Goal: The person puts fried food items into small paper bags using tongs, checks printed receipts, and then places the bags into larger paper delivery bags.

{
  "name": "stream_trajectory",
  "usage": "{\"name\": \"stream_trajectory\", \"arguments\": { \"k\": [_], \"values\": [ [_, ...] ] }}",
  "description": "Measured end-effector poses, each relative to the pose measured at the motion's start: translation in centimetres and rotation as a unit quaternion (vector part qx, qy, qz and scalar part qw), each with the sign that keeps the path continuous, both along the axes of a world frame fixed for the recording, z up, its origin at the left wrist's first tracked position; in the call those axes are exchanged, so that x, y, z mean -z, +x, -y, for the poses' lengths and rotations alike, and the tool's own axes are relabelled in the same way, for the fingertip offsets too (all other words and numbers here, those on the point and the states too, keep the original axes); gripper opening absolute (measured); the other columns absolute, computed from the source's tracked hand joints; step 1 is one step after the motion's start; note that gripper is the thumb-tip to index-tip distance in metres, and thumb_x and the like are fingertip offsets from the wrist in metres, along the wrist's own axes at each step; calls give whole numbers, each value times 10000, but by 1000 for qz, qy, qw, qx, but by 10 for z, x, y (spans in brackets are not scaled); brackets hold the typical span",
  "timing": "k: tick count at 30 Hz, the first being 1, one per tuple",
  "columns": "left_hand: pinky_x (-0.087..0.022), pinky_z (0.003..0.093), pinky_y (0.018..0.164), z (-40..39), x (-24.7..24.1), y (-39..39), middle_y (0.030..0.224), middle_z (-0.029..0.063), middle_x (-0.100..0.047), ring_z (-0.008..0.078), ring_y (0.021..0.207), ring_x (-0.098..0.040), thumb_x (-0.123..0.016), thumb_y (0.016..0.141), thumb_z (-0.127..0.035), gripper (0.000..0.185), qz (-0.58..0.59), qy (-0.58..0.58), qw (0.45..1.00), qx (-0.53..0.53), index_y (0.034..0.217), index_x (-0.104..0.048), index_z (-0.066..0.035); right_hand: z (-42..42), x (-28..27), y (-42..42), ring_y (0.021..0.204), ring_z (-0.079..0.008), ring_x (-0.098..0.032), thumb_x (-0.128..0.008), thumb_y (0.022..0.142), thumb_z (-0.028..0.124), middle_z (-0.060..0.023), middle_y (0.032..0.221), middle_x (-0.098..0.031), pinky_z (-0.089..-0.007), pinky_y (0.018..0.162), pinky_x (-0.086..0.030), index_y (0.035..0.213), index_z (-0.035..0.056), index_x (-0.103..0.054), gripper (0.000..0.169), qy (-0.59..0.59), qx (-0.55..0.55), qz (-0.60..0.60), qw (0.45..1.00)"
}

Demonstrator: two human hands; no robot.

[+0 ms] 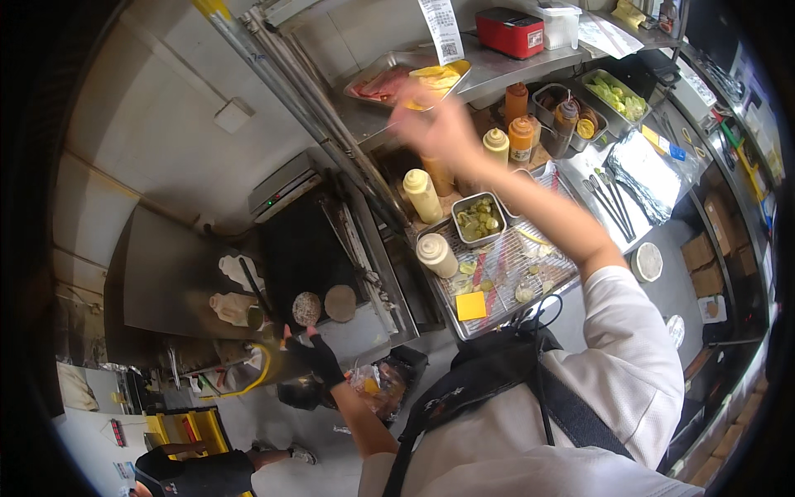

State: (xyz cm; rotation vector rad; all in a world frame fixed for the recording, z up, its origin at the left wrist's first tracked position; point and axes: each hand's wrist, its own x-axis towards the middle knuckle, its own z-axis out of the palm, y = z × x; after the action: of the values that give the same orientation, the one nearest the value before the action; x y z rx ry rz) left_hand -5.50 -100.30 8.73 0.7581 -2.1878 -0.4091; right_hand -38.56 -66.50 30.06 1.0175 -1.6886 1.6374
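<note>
My right hand (431, 127), blurred by motion, is raised over the squeeze bottles and in front of a metal tray (355, 89) holding yellow slices (444, 76) and pinkish-red sliced food (388, 84). Its fingers are too smeared to show whether they hold anything. In a black fingerless glove, my left hand (317, 359) is low by the near edge of the dark griddle (289, 248). Just beyond its fingertips lie a speckled round patty (306, 309) and a browner patty (340, 303). A black handle (254, 286) slants close by; whether the left hand grips anything is unclear.
A wire rack tray (506, 273) carries a pickle pan (478, 218), a yellow square slice (471, 306), scraps and a cream bottle (436, 255). Whisks (612, 202) lie near foil (646, 177). Metal pipes (310, 105) slant between griddle and counter. Another person (199, 472) is at lower left.
</note>
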Motion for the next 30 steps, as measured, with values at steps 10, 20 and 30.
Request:
{"name": "stream_trajectory", "arguments": {
  "k": [10,20,30],
  "values": [
    [-431,363,972,-191,5,24,1280,162,-563,273,1129,-553,-529,919,-82,423,-83,194,977,-21,1329,-468,2,-150,-83,-225,781,-131,-562,-634,917,270,-67,814,-646,-309,726,-457,907,5,-661,267,-98,116,89,984],
    [-461,298,927,-331,-3,45,1222,132,-573,174,1089,-568,-517,897,-69,422,-196,331,923,-2,1304,-449,21,-141,-51,-134,822,-76,-580,-580,972,231,-7,1002,-660,-239,759,-461,1131,-11,-608,291,-71,-46,126,988],
    [-529,278,823,-453,-100,41,1153,121,-651,177,1054,-624,-489,993,-370,437,-560,452,682,131,1246,-508,-14,-131,127,218,762,-47,-526,-601,954,89,-13,874,-624,-206,696,-424,988,1,-592,95,328,-652,271,627]
  ]
}}
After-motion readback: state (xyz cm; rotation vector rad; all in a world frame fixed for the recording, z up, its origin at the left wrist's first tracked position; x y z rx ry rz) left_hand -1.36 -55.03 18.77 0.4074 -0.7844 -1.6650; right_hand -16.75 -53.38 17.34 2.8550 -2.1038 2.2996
